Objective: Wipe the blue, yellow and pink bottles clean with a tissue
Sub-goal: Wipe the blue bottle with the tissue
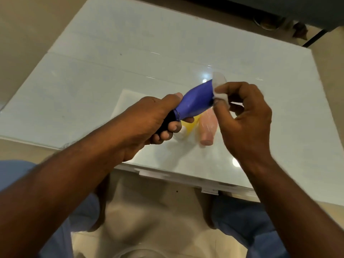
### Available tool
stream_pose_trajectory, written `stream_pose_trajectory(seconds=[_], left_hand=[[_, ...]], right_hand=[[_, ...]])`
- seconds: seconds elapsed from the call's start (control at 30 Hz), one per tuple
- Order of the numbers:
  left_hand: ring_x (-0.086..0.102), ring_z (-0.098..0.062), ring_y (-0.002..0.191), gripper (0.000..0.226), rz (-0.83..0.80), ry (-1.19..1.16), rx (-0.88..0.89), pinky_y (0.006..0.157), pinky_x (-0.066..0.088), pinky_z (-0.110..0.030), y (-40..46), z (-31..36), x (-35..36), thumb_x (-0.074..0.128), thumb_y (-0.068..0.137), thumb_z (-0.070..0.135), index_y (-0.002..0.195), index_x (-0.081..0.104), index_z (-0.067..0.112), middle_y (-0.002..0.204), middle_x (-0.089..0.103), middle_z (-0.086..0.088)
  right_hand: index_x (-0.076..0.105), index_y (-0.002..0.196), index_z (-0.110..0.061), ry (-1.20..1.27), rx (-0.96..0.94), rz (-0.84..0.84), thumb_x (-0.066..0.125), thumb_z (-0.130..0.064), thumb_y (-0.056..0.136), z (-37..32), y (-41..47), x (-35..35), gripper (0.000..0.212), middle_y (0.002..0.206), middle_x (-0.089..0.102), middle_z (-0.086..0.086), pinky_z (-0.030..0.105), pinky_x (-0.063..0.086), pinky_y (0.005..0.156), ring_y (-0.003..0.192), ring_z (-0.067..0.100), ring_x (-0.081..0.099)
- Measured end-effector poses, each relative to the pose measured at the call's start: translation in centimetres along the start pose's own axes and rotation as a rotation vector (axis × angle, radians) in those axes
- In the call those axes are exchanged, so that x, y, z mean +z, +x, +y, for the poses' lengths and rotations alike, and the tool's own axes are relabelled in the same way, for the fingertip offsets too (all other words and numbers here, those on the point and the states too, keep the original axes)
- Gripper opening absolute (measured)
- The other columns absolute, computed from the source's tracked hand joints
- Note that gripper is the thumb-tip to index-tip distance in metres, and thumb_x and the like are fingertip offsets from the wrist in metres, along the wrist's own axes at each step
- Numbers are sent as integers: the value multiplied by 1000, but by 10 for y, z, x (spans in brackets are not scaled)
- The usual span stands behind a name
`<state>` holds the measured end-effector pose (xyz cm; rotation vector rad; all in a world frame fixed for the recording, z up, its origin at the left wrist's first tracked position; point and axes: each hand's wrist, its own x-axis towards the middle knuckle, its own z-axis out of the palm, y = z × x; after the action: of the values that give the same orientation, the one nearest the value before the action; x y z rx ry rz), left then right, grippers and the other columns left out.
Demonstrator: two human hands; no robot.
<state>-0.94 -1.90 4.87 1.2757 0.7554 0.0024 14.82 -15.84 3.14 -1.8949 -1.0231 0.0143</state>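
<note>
My left hand (pixel 149 123) grips the blue bottle (pixel 195 99) by its black cap end and holds it above the table, base pointing up and right. My right hand (pixel 245 116) pinches a white tissue (pixel 218 84) against the bottle's base. Below the blue bottle, the pink bottle (pixel 207 130) lies on the table. The yellow bottle (pixel 189 127) lies left of it, mostly hidden behind my left hand's fingers and the blue bottle.
The bottles lie on a glossy white table (pixel 111 81), over a paler rectangular patch. The table's near edge (pixel 167 174) runs just below my hands. A dark object sits on the floor at the far right corner (pixel 299 30). My knees and beige floor show below.
</note>
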Motion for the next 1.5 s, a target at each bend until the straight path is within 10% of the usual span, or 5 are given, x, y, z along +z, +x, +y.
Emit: stream_pose_trajectory(seconds=[0.27,0.6,0.83,1.0,1.5], left_hand=[[55,-11,58,46,-40,-160,3,48,47,-18,8,-6,15,48,106,49,104,74,11,78,71,-4],[74,-12,81,43,-58,-69,78,69,58,-21,8,-12,16,64,94,51,104,81,13,96,80,-7],[79,-15,78,59,159,80,94,62,59,-21,6,-8,9,64,72,73,96,78,21,90,81,-2],[75,-18,102,78,309,6,296,78,63,-29,7,-9,-7,85,67,58,133,57,29,116,72,0],[67,-12,60,33,314,-304,189,53,53,-20,5,-12,-6,71,93,47,106,71,17,76,75,3]], right_hand=[[73,107,-7,-4,-247,-130,73,-8,90,-10,-30,-3,16,104,69,2,19,52,84,96,9,62],[66,138,-5,81,-176,-224,82,-30,93,-9,-25,-6,54,137,69,5,28,54,107,127,15,64],[75,123,-25,411,104,-159,83,-19,92,-8,-15,-14,32,117,78,-4,24,65,82,110,16,75],[81,110,-28,614,288,-160,87,-20,87,-6,-10,-19,25,109,81,2,31,65,88,107,24,77],[69,131,-19,237,-66,-249,81,-28,93,-11,-17,-18,40,123,71,-7,26,61,93,119,16,68]])
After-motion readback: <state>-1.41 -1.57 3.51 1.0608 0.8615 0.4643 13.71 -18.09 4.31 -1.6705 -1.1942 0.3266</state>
